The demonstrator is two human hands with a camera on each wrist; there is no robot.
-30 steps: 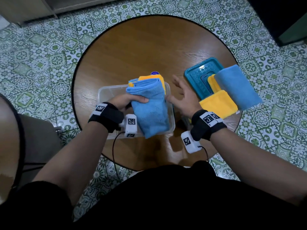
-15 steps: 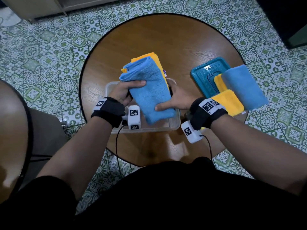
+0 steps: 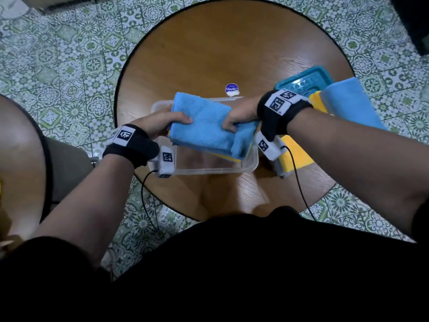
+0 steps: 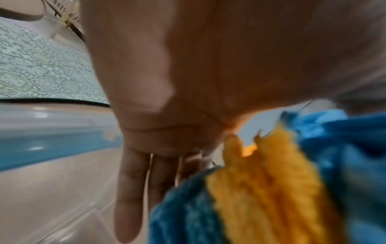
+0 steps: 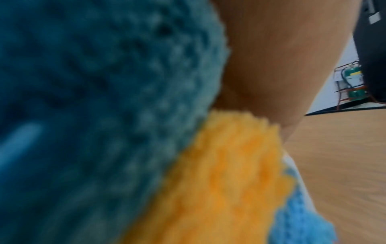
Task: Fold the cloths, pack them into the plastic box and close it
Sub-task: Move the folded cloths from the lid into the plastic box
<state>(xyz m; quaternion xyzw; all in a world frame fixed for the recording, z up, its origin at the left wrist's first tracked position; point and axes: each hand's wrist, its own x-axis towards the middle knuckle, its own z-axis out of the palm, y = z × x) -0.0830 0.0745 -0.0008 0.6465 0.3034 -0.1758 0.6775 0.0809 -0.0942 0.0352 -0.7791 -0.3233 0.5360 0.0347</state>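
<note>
A folded blue cloth (image 3: pixel 206 126) lies on top of a folded yellow cloth (image 3: pixel 228 157), and I hold the stack crosswise over the clear plastic box (image 3: pixel 209 171). My left hand (image 3: pixel 171 123) grips its left end, thumb on top. My right hand (image 3: pixel 232 122) grips the right end. In the left wrist view my fingers (image 4: pixel 127 198) reach under the yellow cloth (image 4: pixel 261 198), inside the box. The right wrist view is filled by the blue cloth (image 5: pixel 83 99) and yellow cloth (image 5: pixel 219 181). The teal lid (image 3: pixel 304 81) lies at the right.
A second folded blue cloth (image 3: pixel 350 101) and yellow cloth (image 3: pixel 297 154) rest on the lid and the round wooden table (image 3: pixel 220 47) at the right edge. A round sticker (image 3: pixel 231 89) sits behind the box. Tiled floor surrounds the table.
The stack has turned from pointing away from me to lying crosswise, and has come down toward the box. My right hand, open a second ago, now grips its right end.
</note>
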